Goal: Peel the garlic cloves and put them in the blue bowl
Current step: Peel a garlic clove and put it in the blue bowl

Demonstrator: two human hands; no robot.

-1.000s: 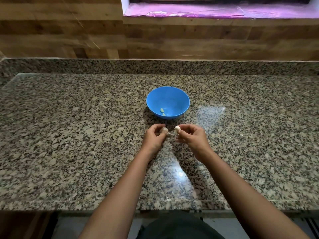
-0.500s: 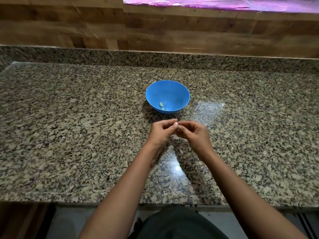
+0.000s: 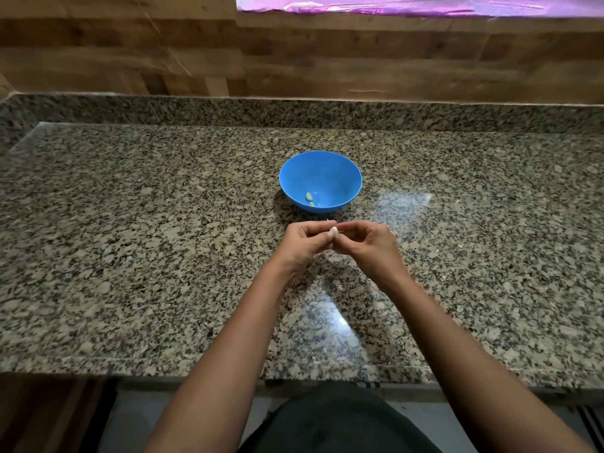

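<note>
left hand (image 3: 302,241) and right hand (image 3: 367,245) pinch one garlic clove (image 3: 333,231) (near blue bowl (image 3: 330,170)).

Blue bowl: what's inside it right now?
Two small pale garlic cloves lie low in the blue bowl; its near wall hides part of the front one.

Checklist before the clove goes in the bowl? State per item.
1. Clove held: pinched between left hand and right hand: ok.
2. Clove fully peeled: mostly hidden by fingers: cannot tell.
3. Bowl upright on the counter, just beyond the hands: ok.
4. Nothing between hands and bowl: ok.
5. Room in bowl: only two peeled cloves inside: ok.
</note>
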